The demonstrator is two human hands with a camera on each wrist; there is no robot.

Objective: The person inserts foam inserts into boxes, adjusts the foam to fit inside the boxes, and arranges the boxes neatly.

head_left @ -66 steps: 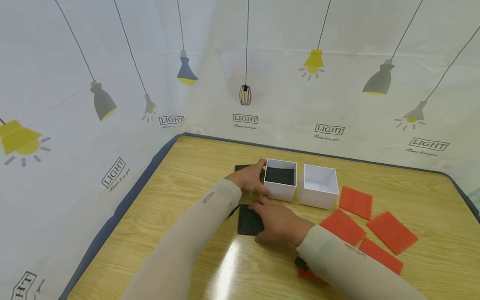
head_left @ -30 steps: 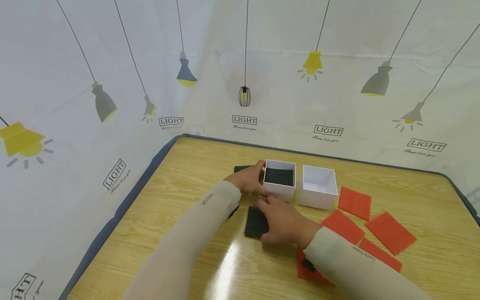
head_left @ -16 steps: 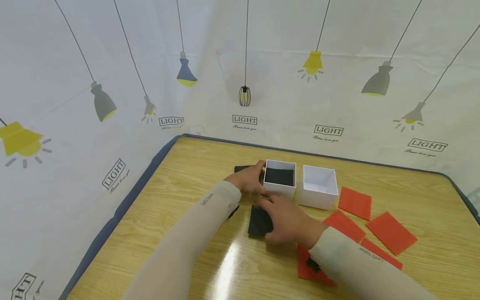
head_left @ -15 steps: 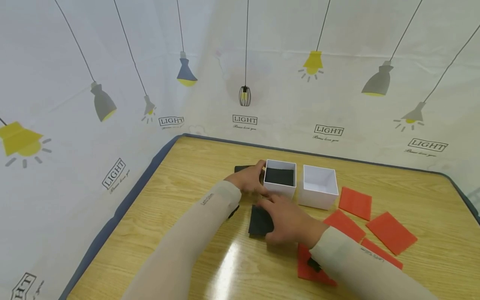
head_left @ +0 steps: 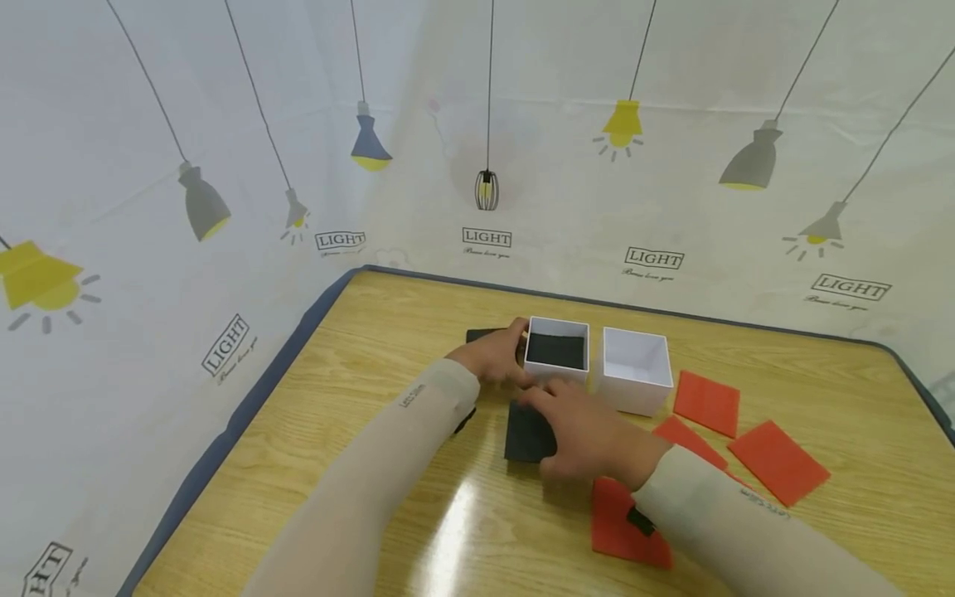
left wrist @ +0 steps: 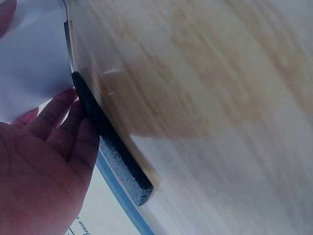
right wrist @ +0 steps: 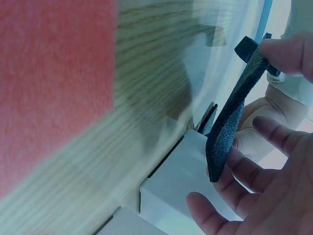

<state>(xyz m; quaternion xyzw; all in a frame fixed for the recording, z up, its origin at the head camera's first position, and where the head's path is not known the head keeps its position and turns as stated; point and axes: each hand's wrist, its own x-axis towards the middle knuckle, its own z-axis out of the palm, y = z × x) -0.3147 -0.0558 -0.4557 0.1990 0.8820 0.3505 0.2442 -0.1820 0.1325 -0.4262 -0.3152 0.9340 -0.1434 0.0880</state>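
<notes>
My left hand [head_left: 496,356] holds the left side of a white square box [head_left: 548,375], thumb at the front and fingers toward the back. A black felt-like square [head_left: 555,351] lies inside that box. My right hand [head_left: 597,431] pinches another black square [head_left: 525,435] by its edges, just in front of the box. In the right wrist view this black square [right wrist: 227,122] looks slightly bent between thumb and fingers. Beside my left fingers lies a further black square [left wrist: 112,152] on the table, mostly covered by the hand in the head view.
A second white box [head_left: 634,394], with nothing seen inside, stands right of the first. Several red squares lie at the right, among them one at the back [head_left: 706,402] and one near my right forearm [head_left: 627,526]. A printed cloth [head_left: 418,191] borders the wooden table.
My right hand has slid the black square to the right, and over the last half second a little toward the box. My left hand stays at the box.
</notes>
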